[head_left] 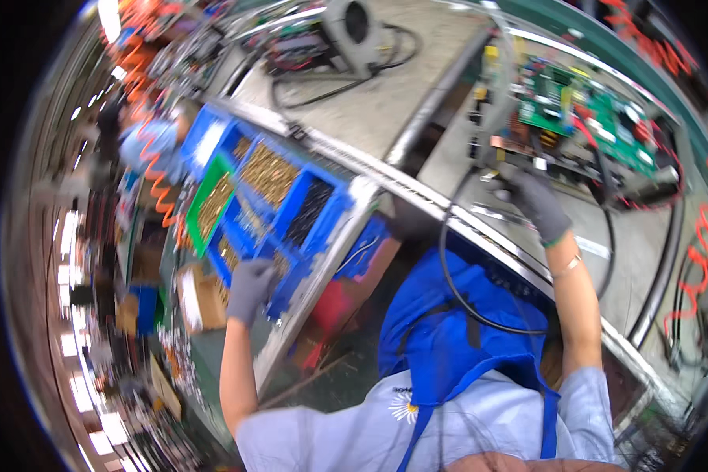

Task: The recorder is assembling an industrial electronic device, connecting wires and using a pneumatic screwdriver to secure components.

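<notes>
My left hand [253, 291], in a grey glove, is at the near edge of the blue parts bins [295, 271]. Its fingers are curled together, and whatever they may hold is hidden. My right hand [535, 206], gloved in grey too, reaches to the near left corner of an open unit with green circuit boards [551, 98]. Those fingers are drawn together at the unit's edge; blur hides what is between them. Brass-coloured small parts [269, 175] and black ones [311, 211] fill separate compartments. A black cable [446, 259] loops from the unit down across my blue apron [456, 315].
Another unit with a grey housing [355, 35] and a black cord stands on the far bench section. A metal rail [401, 185] runs along the bench. Orange coiled hoses [704, 208] hang on both sides. A cardboard box [200, 297] lies left of the bins. A co-worker's blue sleeve [149, 145] shows far left.
</notes>
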`<state>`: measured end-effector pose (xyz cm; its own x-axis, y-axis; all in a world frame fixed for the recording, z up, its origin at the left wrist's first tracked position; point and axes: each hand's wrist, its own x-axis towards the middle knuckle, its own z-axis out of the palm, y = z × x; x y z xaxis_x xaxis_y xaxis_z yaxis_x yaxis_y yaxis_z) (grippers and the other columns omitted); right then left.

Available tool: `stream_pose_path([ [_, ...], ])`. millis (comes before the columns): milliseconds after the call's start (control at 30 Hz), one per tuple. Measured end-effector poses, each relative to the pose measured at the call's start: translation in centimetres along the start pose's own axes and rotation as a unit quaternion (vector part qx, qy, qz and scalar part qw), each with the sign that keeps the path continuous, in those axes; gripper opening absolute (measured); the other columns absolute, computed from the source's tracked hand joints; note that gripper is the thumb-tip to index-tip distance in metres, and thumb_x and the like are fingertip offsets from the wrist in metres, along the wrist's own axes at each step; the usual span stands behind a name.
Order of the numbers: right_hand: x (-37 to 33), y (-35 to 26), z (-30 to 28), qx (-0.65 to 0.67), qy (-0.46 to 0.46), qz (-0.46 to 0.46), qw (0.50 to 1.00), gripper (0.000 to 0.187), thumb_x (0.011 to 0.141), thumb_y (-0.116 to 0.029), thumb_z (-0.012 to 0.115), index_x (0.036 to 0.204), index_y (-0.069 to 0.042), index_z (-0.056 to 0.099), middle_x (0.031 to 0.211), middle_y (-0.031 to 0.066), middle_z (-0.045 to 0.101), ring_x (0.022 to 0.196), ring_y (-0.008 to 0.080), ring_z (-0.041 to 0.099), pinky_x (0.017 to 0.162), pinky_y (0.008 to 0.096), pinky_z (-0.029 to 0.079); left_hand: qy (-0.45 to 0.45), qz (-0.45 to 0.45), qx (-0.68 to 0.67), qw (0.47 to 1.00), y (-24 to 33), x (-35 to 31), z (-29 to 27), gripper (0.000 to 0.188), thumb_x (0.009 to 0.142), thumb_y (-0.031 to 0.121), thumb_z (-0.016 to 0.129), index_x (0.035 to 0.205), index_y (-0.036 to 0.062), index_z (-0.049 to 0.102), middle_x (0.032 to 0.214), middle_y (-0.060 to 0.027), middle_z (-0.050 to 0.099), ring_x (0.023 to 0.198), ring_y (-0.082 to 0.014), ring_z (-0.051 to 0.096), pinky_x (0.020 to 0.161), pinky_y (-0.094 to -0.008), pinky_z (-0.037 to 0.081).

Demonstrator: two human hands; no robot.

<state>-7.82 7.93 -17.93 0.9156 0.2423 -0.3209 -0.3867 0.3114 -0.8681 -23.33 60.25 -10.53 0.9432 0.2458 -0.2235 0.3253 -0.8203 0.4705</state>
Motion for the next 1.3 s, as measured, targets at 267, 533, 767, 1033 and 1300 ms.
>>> stream_pose_path([
  [267,-0.2,-0.8,0.8,0.021,0.003,-0.014,1.000,0.025,0.089,-0.018,0.070,0.108,-0.002,0.068,0.084,0.0009,0.066,0.068,0.0059,0.059,0.057,0.0181,0.046,0.038,-0.080,-0.131,0.987,1.5,-1.6,-0.8,0.012,0.092,0.008,0.061,0.095,-0.0002,0.068,0.073,-0.0061,0.065,0.058,-0.0123,0.061,0.051,-0.0264,0.048],
  [533,-0.9,-1.1,0.8,-0.050,0.014,-0.034,0.998,0.023,0.088,-0.028,0.069,0.095,-0.006,0.068,0.071,-0.0031,0.056,0.060,0.0039,0.047,0.053,0.0218,0.038,0.178,0.026,-0.195,0.964,12.3,-2.7,-0.8,0.019,0.091,0.014,0.066,0.106,0.0019,0.069,0.085,-0.0027,0.066,0.070,-0.0090,0.060,0.058,-0.0209,0.045],
  [767,-0.5,0.6,2.4,-0.109,0.105,-0.089,0.984,0.028,0.088,-0.030,0.071,0.095,-0.003,0.068,0.071,-0.0012,0.059,0.063,0.0067,0.051,0.057,0.0245,0.041,-0.077,0.083,-0.416,0.902,28.2,1.9,14.4,0.019,0.086,0.005,0.064,0.103,-0.0039,0.067,0.093,-0.0097,0.068,0.080,-0.0153,0.067,0.068,-0.0256,0.055],
  [1033,0.3,2.0,2.2,-0.111,0.159,-0.188,0.963,0.028,0.086,-0.025,0.074,0.099,-0.001,0.068,0.076,0.0032,0.065,0.066,0.0090,0.057,0.059,0.0277,0.047,-0.028,0.158,-0.398,0.903,32.2,5.0,21.9,0.034,0.088,0.002,0.062,0.121,-0.0012,0.061,0.085,-0.0078,0.069,0.069,-0.0091,0.064,0.061,-0.0235,0.051],
  [1300,0.2,1.9,2.9,-0.042,0.148,-0.155,0.976,0.028,0.086,-0.022,0.074,0.101,0.000,0.068,0.073,0.0037,0.066,0.061,0.0098,0.057,0.056,0.0285,0.048,-0.022,0.190,-0.330,0.924,31.2,5.8,22.8,0.037,0.088,0.004,0.063,0.124,0.0004,0.060,0.082,-0.0110,0.070,0.067,-0.0107,0.065,0.062,-0.0267,0.053],
])
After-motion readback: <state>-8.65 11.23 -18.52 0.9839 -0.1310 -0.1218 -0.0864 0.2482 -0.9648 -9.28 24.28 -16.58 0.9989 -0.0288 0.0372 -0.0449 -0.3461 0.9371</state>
